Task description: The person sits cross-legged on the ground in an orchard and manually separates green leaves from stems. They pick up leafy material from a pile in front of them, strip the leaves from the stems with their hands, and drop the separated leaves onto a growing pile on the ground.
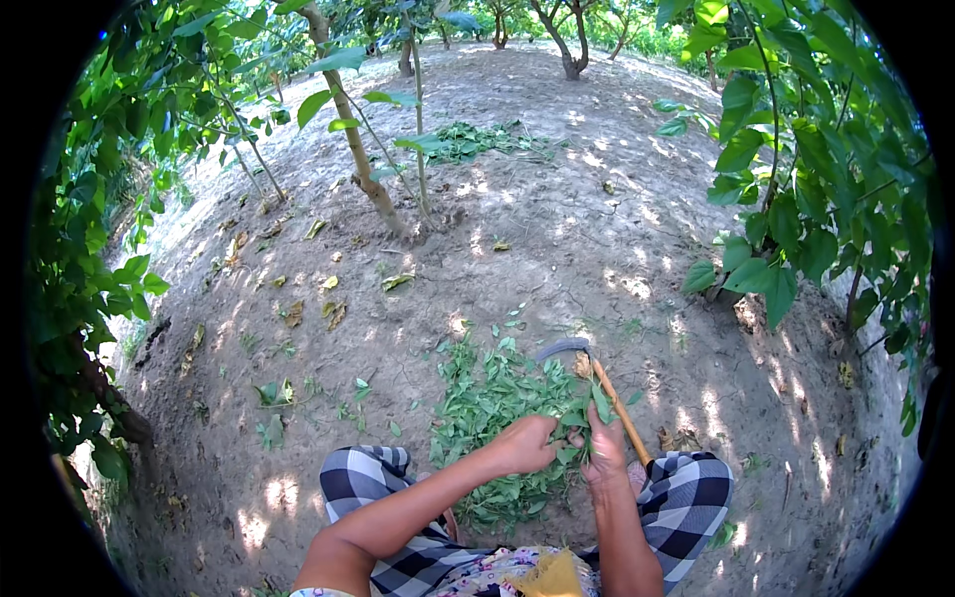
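My right hand (606, 446) grips a small bunch of leafy green stems (599, 403), its thumb pointing up along the leaves. Close beside it, my left hand (524, 445) has its fingers curled at the lower leaves of the same bunch; its fingertips are partly hidden. Under and ahead of both hands spreads a heap of cut green leaves (492, 392) on the soil. A sickle (618, 409) with a wooden handle lies just right of the heap, its curved dark blade pointing left. Neither hand touches the sickle.
My bent knees in checked cloth (690, 485) flank the heap. A slim tree trunk (365, 164) rises ahead, with another pile of greens (477, 142) beyond it. Leafy branches hang at left and at right (791, 224). Dry leaves (334, 313) dot the bare soil (522, 246).
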Demonstrator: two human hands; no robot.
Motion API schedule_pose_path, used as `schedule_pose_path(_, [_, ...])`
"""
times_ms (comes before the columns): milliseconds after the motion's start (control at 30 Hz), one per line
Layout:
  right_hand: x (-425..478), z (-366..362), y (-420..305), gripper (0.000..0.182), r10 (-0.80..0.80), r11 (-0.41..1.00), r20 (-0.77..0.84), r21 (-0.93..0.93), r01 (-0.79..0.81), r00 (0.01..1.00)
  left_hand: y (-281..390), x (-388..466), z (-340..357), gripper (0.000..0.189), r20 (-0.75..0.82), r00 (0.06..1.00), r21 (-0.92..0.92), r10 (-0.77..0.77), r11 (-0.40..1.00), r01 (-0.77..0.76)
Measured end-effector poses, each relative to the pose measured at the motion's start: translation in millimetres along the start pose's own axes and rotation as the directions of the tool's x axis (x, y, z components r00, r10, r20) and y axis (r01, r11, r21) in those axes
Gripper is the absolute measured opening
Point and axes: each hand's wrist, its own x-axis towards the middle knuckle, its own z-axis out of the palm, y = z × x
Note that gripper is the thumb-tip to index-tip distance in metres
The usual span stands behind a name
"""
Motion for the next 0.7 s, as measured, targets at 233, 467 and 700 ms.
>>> schedule_pose_path(233, [9,-3,2,0.014,-0.004,0.996,-0.166,-0.093,-0.011,0.986,9,-6,3,0.026,-0.088,0.981,0.083,0.174,0.982,-0.167])
schedule_pose_path(467, [16,-15,9,0.014,0.015,0.989,-0.07,0.146,-0.004,0.997,19,-8,-3,0.03,-0.142,0.958,0.005,0.25,0.968,-0.251])
schedule_pose_path(700, [28,-22,2,0.021,-0.07,0.991,-0.179,-0.129,0.047,0.981,15,-9,4,0.025,-0.008,0.923,-0.426,0.384,0.834,-0.35])
